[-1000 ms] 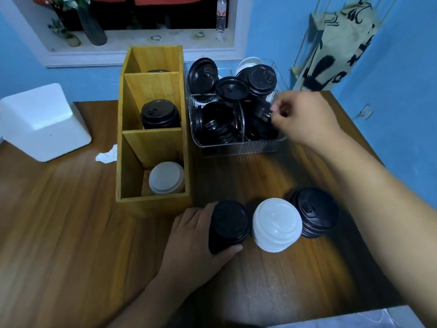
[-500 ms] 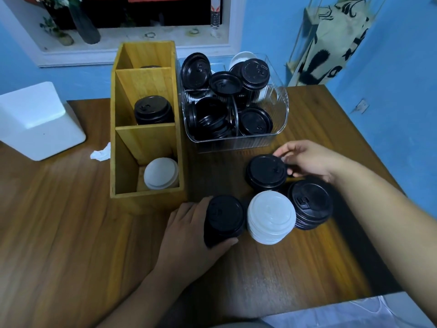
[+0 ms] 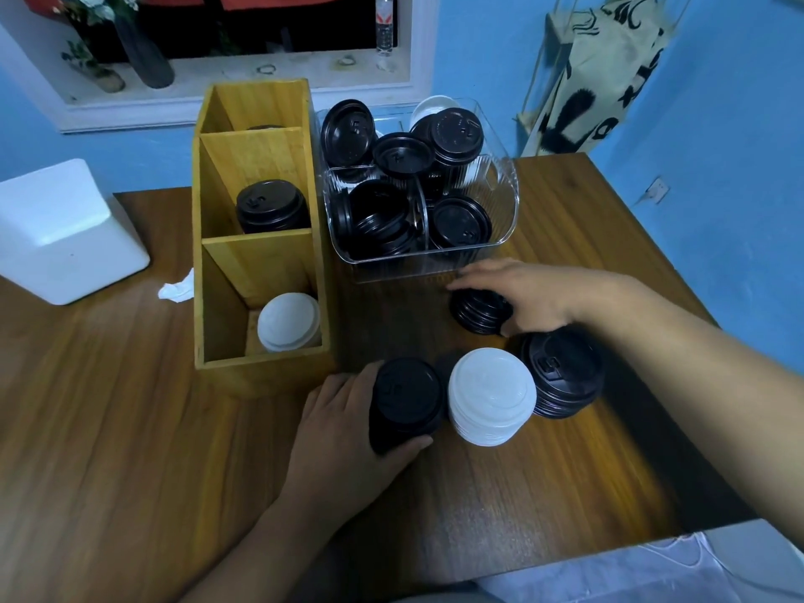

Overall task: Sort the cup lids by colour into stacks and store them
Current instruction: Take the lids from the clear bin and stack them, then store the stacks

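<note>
lids (image 3: pixel 476 315) on brown table (image 3: pixel 130 428), blue walls (image 3: pixel 718 167); left hand (image 3: pixel 343 428) grips black stack (image 3: pixel 407 393), right hand (image 3: pixel 535 293) seemingly another.

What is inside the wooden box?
The box has three compartments. Nearest: a white lid stack. Middle: a black lid stack. Farthest: only a dark rim peeks over the divider; the rest is hidden.

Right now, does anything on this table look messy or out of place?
The clear bin is the untidy spot: black lids lie jumbled inside, some tilted on edge, with a white lid behind them. A crumpled tissue also lies beside the wooden organizer.
</note>
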### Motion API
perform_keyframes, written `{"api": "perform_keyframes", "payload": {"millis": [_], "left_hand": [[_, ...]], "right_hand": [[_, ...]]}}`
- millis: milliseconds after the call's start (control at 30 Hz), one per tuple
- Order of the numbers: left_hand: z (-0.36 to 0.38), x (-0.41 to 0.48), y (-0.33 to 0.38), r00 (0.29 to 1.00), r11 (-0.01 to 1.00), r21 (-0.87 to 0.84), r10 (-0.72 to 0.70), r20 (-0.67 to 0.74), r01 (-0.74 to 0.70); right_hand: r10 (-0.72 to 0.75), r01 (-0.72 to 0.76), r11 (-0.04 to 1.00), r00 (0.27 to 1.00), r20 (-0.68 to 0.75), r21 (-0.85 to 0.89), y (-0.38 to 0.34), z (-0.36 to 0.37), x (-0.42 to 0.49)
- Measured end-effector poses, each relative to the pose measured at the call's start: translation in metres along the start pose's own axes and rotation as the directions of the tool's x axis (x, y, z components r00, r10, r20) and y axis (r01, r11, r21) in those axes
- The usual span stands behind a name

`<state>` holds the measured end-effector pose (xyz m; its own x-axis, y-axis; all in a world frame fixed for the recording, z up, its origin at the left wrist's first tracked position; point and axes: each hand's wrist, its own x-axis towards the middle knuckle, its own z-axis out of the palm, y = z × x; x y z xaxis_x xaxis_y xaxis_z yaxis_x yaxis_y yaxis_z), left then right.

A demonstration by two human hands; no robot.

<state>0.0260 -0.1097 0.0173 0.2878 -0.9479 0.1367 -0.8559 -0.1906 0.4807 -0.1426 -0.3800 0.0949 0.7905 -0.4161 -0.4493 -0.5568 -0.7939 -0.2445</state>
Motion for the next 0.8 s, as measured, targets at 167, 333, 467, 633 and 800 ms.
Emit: {"api": "perform_keyframes", "payload": {"millis": [167,333,467,633,800], "left_hand": [[0.000,0.000,-0.001,1.000,1.000,-0.001,0.005,-0.012,-0.005],[0.001,0.000,-0.001,1.000,1.000,0.006,0.001,-0.009,-0.001],[0.001,0.000,0.000,1.000,1.000,0.012,-0.006,-0.003,0.006],[0.002,0.001,0.001,1.000,0.999,0.039,-0.019,-0.014,0.020],[0.001,0.001,0.001,1.000,0.999,0.044,-0.005,-0.019,0.006]], "right_hand": [[0.052,-0.017,0.982,0.982,-0.184,0.190,0.011,-0.013,-0.016],[0.431,-0.385,0.898,0.865,-0.256,0.212,0.038,-0.004,-0.044],[0.682,-0.678,0.731,0.722,-0.118,0.077,0.047,0.016,-0.047],[0.696,-0.672,0.715,0.709,-0.112,0.194,0.059,0.023,-0.055],[0.391,-0.375,0.910,0.918,-0.063,0.179,0.080,0.024,-0.080]]}}
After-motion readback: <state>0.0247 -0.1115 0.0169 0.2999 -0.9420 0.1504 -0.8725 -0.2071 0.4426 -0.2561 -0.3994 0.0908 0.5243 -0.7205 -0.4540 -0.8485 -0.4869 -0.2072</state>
